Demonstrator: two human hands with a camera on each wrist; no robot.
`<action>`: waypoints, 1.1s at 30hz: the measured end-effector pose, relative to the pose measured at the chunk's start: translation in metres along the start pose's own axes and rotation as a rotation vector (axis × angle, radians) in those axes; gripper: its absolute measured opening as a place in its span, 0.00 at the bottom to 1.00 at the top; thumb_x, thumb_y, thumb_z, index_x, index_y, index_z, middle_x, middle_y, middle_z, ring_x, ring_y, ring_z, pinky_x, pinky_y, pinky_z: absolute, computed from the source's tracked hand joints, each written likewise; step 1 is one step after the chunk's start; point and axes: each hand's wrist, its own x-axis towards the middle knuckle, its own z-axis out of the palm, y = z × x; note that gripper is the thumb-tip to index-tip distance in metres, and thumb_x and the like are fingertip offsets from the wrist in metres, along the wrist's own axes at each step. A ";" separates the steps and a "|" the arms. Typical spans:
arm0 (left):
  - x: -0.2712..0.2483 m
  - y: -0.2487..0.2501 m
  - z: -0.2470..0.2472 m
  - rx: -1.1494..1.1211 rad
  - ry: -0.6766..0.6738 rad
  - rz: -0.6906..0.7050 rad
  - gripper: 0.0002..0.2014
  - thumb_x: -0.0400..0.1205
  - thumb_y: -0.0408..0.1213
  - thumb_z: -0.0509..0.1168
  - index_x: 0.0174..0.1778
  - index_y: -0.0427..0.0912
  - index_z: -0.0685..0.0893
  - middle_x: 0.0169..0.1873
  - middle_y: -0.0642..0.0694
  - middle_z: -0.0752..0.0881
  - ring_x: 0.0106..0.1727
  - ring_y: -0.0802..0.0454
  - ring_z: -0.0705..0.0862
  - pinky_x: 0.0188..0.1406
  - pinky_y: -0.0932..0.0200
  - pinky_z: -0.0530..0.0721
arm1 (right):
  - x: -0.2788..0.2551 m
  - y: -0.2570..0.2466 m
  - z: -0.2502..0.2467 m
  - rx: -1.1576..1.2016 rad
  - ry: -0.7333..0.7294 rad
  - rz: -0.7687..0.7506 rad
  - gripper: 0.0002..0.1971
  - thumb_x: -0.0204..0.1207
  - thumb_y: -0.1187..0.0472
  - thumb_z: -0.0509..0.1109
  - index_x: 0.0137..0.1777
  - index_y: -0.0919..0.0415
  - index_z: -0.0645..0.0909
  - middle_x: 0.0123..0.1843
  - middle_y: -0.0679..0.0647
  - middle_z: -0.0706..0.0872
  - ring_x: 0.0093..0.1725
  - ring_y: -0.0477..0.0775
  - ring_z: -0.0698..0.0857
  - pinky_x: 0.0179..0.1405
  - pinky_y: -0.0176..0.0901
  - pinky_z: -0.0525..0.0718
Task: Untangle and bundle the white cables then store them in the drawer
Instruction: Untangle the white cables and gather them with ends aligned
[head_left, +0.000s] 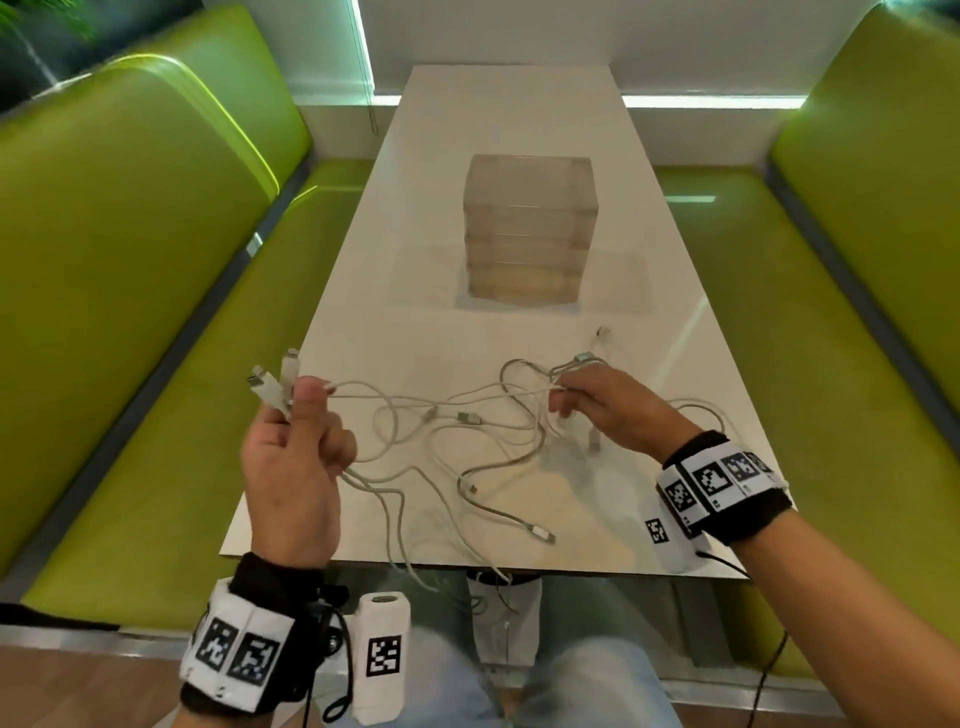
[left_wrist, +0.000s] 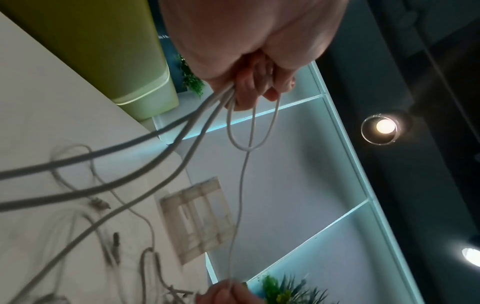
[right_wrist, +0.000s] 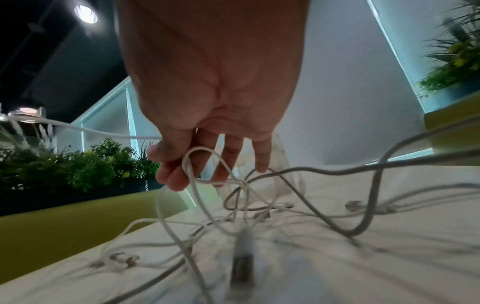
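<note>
Several white cables lie tangled on the near half of the white table, some strands hanging over its front edge. My left hand is raised above the table's near left corner and grips cable ends with their plugs sticking up; the left wrist view shows strands running from its curled fingers. My right hand hovers over the tangle's right side and pinches a cable loop between thumb and forefinger, other fingers extended. A clear stacked drawer unit stands mid-table, all drawers closed.
Green padded benches flank the table on both sides. A white wall with lit shelves stands behind the far end. Plants sit behind the right bench. My legs are under the table's front edge.
</note>
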 end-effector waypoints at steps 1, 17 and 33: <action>0.000 -0.001 -0.001 0.033 0.006 -0.001 0.09 0.79 0.46 0.63 0.38 0.46 0.78 0.17 0.58 0.64 0.20 0.59 0.58 0.18 0.65 0.61 | 0.002 0.000 0.000 0.005 0.051 -0.020 0.12 0.78 0.60 0.61 0.40 0.62 0.85 0.34 0.44 0.83 0.37 0.38 0.77 0.42 0.29 0.70; -0.019 -0.054 0.047 0.513 -0.220 -0.033 0.05 0.79 0.42 0.69 0.46 0.45 0.84 0.31 0.56 0.85 0.30 0.62 0.77 0.34 0.66 0.76 | 0.000 -0.062 0.004 0.069 0.097 -0.210 0.11 0.79 0.53 0.63 0.44 0.53 0.87 0.29 0.36 0.77 0.40 0.37 0.72 0.48 0.38 0.71; -0.014 -0.021 0.017 0.572 -0.216 0.197 0.07 0.82 0.47 0.63 0.40 0.52 0.79 0.23 0.59 0.78 0.23 0.61 0.69 0.21 0.66 0.68 | 0.014 -0.018 0.003 -0.218 -0.185 0.085 0.07 0.79 0.63 0.66 0.49 0.65 0.84 0.47 0.56 0.80 0.45 0.56 0.80 0.45 0.44 0.73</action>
